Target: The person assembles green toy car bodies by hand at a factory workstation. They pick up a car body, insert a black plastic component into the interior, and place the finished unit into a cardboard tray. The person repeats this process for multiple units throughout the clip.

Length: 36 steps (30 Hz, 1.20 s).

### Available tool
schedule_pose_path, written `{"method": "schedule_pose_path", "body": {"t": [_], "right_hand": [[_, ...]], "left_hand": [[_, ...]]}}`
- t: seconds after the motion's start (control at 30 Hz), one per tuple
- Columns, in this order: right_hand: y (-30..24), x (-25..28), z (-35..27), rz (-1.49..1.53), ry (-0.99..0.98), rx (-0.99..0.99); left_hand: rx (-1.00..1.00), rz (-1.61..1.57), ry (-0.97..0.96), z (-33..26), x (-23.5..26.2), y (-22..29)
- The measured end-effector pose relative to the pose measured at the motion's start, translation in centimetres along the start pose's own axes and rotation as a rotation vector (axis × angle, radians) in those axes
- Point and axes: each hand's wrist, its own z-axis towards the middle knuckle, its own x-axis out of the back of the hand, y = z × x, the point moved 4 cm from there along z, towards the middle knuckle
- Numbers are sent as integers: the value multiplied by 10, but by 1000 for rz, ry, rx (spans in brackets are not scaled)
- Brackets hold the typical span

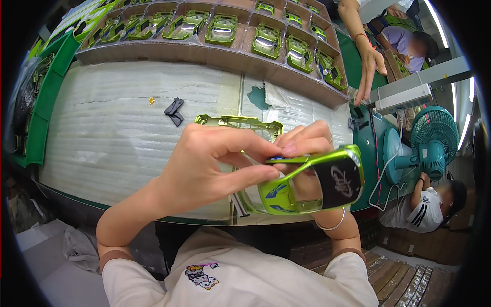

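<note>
A lime-green toy car shell with a black hood panel and blue side markings is held tilted above the front of the table. My right hand is closed around it, fingers over its upper edge and the rest partly behind it. With thumb and forefinger, my left hand pinches the shell's upper edge, beside a small blue spot. What else may lie between those fingertips is hidden. Just behind my hands, a green car frame part rests on the table. Farther left lies a small black plastic part.
A divided cardboard tray with several green car shells spans the back. A green crate stands at left, a teal fan at right. Another person's hand hangs by the tray's right end. A tiny orange piece lies on the foam-covered table.
</note>
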Motion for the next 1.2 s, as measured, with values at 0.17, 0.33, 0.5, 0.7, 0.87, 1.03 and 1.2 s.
{"method": "schedule_pose_path", "body": {"t": [0.17,0.33,0.5,0.7,0.87,1.03,1.2], "right_hand": [[7,2,1,117,-27,-78],[21,1,-4,326,28,-112],[20,1,-4,376,-9,-26],[5,3,6,314,-125,-1],[2,4,4,312,-97,52],[8,-3,5,479,-135,-125],[13,-9,3,637,-140,-187]], "left_hand": [[195,-137,5,1,-2,-7],[-419,601,27,-1,-3,3],[-461,816,-52,2,-14,-1],[-573,821,-73,-4,-12,-4],[-590,736,-80,-5,-16,-1],[-558,715,-47,-7,-17,-1],[-539,709,-40,-7,-15,5]]}}
